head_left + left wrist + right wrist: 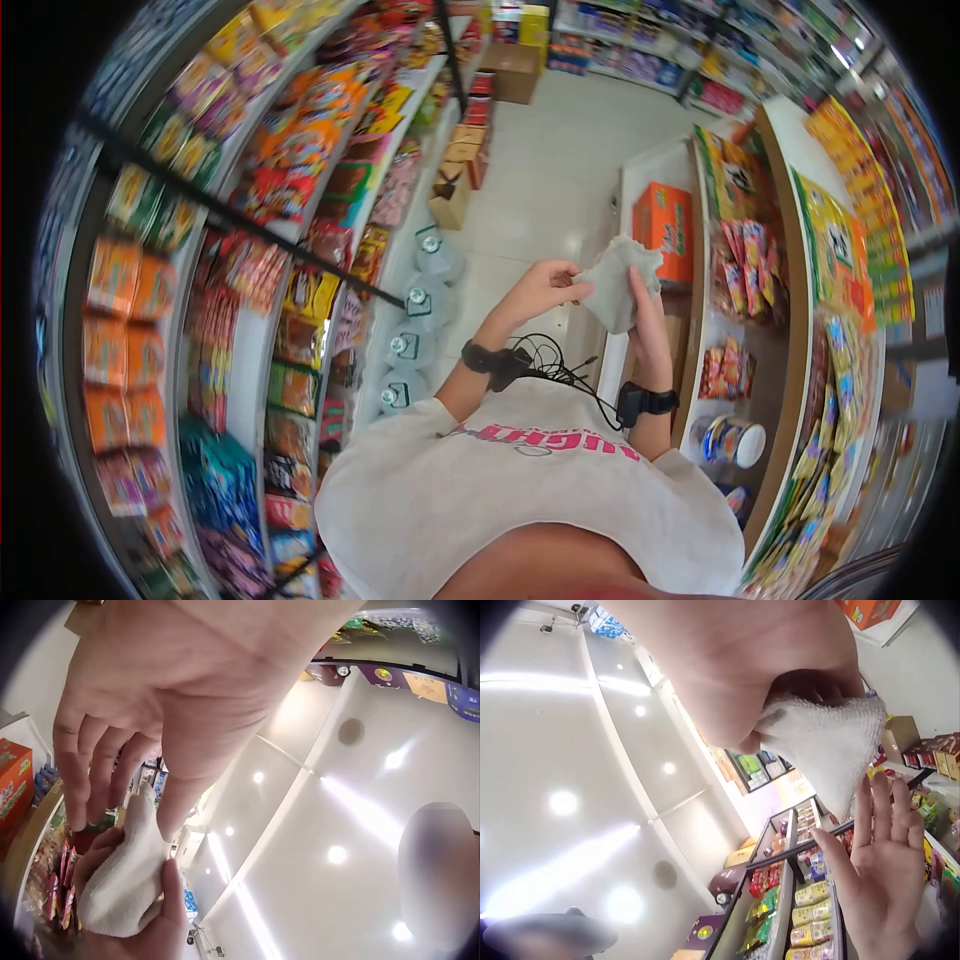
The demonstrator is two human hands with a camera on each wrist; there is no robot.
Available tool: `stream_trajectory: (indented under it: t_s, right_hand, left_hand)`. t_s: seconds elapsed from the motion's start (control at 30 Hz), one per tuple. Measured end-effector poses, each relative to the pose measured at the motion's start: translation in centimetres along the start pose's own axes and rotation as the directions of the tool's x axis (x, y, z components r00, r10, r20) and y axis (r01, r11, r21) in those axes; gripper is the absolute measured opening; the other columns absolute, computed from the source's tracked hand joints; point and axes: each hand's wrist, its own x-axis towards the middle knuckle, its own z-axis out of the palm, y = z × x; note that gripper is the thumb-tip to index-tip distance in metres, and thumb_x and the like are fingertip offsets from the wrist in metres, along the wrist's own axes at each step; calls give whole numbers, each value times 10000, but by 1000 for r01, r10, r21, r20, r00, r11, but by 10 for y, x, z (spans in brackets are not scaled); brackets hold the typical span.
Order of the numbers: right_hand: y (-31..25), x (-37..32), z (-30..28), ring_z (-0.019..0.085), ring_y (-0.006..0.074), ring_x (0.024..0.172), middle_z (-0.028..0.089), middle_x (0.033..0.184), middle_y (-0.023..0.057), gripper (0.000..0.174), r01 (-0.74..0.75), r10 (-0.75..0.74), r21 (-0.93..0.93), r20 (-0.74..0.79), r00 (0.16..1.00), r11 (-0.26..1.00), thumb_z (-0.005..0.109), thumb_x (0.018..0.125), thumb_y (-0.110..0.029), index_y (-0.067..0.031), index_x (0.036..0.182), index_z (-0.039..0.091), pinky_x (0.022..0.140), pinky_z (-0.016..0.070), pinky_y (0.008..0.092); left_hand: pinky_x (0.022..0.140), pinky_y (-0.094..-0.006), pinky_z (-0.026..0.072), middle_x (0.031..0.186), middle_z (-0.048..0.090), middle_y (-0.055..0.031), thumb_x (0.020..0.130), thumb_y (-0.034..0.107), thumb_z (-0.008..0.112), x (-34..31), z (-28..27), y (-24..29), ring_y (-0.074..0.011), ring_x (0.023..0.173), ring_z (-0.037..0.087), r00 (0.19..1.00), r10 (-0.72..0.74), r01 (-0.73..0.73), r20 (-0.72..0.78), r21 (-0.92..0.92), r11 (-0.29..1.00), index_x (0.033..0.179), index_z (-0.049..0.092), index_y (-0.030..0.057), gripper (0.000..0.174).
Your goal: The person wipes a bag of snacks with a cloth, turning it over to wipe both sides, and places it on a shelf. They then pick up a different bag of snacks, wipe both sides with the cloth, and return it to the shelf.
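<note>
A whitish cloth (pixel 617 285) is bunched in the right hand (pixel 648 310), whose thumb lies over it in the head view. In the right wrist view the cloth (pixel 821 739) hangs from the curled fingers of the right hand (pixel 757 667). The left hand (pixel 547 288) is at the cloth's left edge. Its palm faces the camera in the right wrist view, fingers extended, beside the cloth's lower tip. In the left wrist view the left hand (pixel 150 712) has loosely bent fingers around the upper end of the cloth (pixel 127 877); whether they touch it is unclear.
Shelves of packaged snacks (pixel 300 150) stand on the left, with several large water bottles (pixel 420 302) on the floor beside them. On the right, a shelf unit holds an orange box (pixel 664 228) and a jar (pixel 735 442). Tiled floor (pixel 545 150) runs between. Black cables (pixel 550 362) lie between the forearms.
</note>
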Motion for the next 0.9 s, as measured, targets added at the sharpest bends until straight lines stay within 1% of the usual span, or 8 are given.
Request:
stream_trajectory:
  t_s: [0.17,0.27,0.37,0.47,0.6,0.7,0.8,0.9]
  right_hand:
    - [7,-22,-14,518,174,1240,536,1367,70,515,-11,14,-27,104,994,1000,601,996,-277,-25,1417,444,1031,427,322]
    - [23,-34,-17,531,179,1221,540,1362,70,498,-114,117,-26,205,972,993,607,992,-251,-17,1404,454,1015,438,325]
    - [45,-46,-3,549,182,1188,557,1337,79,496,-230,240,-69,275,931,971,629,978,-237,0,1383,468,996,446,332]
    - [70,-56,27,550,163,1183,563,1325,41,442,-232,292,-188,413,863,954,622,980,-229,-40,1358,493,990,443,327]
    - [88,-76,85,537,164,1196,556,1329,69,476,-251,348,-249,518,781,935,630,975,-232,-22,1376,481,994,433,326]
    - [111,-84,125,534,167,1202,565,1321,76,484,-239,447,-402,575,686,884,635,970,-233,-6,1371,489,997,428,317]
    - [136,-104,179,536,169,1180,573,1313,84,530,-120,419,-447,664,619,886,649,958,-288,4,1372,494,981,425,295]
    - [171,-129,233,561,158,1139,605,1267,66,512,-71,451,-497,707,545,865,654,954,-312,-2,1342,529,963,434,289]
  left_hand:
    - [656,-233,474,800,686,-22,892,255,727,-31,17,-23,-80,744,639,982,146,-139,-119,67,988,984,704,3,269]
    - [674,-237,491,807,689,-26,908,256,708,-71,25,-17,-89,745,643,979,86,-56,-185,165,985,1006,715,-6,280]
    - [674,-243,498,830,687,-26,913,263,700,-110,21,-35,-97,748,649,950,100,-59,-296,146,988,1017,710,-1,284]
    - [669,-243,502,851,677,-24,921,270,691,-161,16,-43,-102,765,656,901,37,-29,-432,26,999,1047,697,2,297]
    - [693,-249,509,878,666,-23,926,278,689,-228,0,-45,-105,786,656,801,46,-66,-597,-10,998,1084,671,-6,325]
    - [712,-252,510,893,662,-19,923,269,697,-280,-9,-55,-108,809,650,699,28,-117,-715,-75,990,1087,660,-16,331]
    - [714,-251,504,892,661,-11,912,248,713,-330,-31,-68,-101,822,637,589,40,-234,-807,-124,964,1067,659,-15,310]
    - [703,-242,501,884,663,-10,899,221,728,-385,-57,-82,-91,813,627,466,48,-298,-883,-106,949,1035,668,-7,273]
